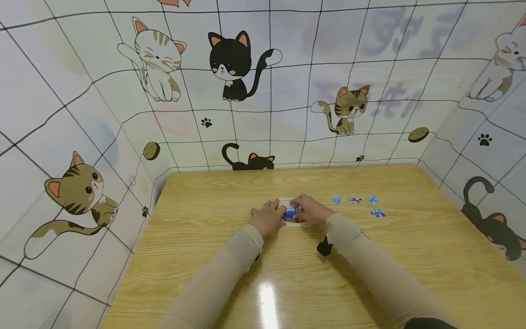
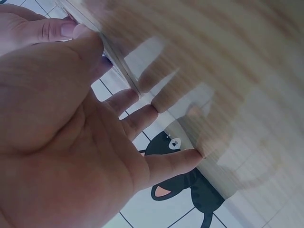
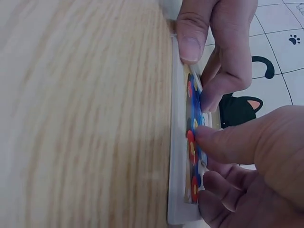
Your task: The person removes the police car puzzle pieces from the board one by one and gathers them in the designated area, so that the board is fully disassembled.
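Note:
A shallow white puzzle tray (image 3: 176, 166) lies flat on the table, holding a colourful jigsaw picture (image 1: 290, 213) with blue and red parts. At its left side is my left hand (image 1: 267, 218), fingers spread and fingertips on the tray and the tabletop. The left thumb (image 3: 190, 50) presses the near rim. My right hand (image 1: 311, 210) is over the right part of the tray, its thumb (image 3: 209, 137) and curled fingers at a puzzle piece among the others. That piece is mostly hidden by the fingers.
Several loose blue puzzle pieces (image 1: 372, 199) lie on the wooden table (image 1: 197, 228) to the right of the tray. One multicoloured piece (image 1: 354, 199) is among them. A wall covering (image 1: 287, 91) printed with cats rises behind the table and along both sides.

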